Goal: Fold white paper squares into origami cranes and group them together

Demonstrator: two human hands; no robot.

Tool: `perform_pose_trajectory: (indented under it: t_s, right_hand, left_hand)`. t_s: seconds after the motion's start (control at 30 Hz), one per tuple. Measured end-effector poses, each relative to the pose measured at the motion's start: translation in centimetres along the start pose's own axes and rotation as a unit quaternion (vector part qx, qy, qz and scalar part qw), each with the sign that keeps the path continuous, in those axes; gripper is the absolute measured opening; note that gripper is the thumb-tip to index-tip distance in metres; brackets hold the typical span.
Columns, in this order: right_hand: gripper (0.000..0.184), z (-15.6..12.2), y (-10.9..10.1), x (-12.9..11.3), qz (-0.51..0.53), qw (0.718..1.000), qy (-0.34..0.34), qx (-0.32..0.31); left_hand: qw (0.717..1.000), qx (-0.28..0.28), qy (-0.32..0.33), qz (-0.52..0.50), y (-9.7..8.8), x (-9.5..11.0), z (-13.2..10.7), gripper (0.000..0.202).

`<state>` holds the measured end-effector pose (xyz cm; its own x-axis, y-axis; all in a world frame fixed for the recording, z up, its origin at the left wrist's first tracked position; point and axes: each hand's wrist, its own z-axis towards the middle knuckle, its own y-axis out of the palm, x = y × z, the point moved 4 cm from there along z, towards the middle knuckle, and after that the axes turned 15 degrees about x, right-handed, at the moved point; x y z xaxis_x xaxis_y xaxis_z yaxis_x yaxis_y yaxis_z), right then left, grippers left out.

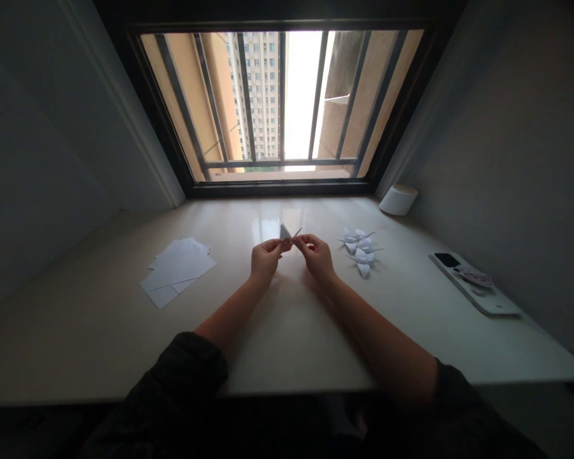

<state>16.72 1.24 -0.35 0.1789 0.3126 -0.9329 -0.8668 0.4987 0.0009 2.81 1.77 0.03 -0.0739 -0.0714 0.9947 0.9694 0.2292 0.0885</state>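
Left hand [266, 260] and right hand [317, 256] pinch a folded paper piece [284, 233] between them, over the middle of the worktop [277, 344]. It looks well along; the paper cranes [361, 245] at right seem finished, the flat paper sheets [179, 266] at left unfolded.

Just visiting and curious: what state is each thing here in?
Small folded white paper piece: pinched by left hand and right hand
Flat white paper sheets: loosely stacked, overlapping
White folded-paper figures: clustered together
White rectangular phone: lying back up
White cylinder: standing
Dark-framed barred window: unclear whether shut
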Motion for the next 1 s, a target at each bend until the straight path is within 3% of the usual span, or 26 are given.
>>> perform_pose_trajectory:
  t_s: [0.23, 0.5, 0.83, 1.0]
  right_hand:
    - [0.023, -0.6, 0.2, -0.2, 0.003, 0.999, -0.019, 0.042]
    - [0.031, -1.3, 0.8, 0.1, 0.008, 0.999, 0.019, 0.049]
    - [0.025, -0.2, -0.3, 0.1, -0.028, 0.998, -0.024, 0.053]
    - [0.024, -0.2, -0.3, -0.1, -0.005, 0.999, -0.014, 0.048]
  left_hand:
    - [0.998, 0.023, -0.048, -0.045, 0.4, -0.2, -0.8, 0.038]
    - [0.996, 0.062, -0.009, -0.057, 0.4, 0.0, -1.1, 0.037]
    - [0.999, 0.008, 0.047, -0.008, 0.4, 0.6, -0.4, 0.033]
    - [0.999, -0.007, 0.041, 0.01, 0.4, 0.7, -0.4, 0.034]
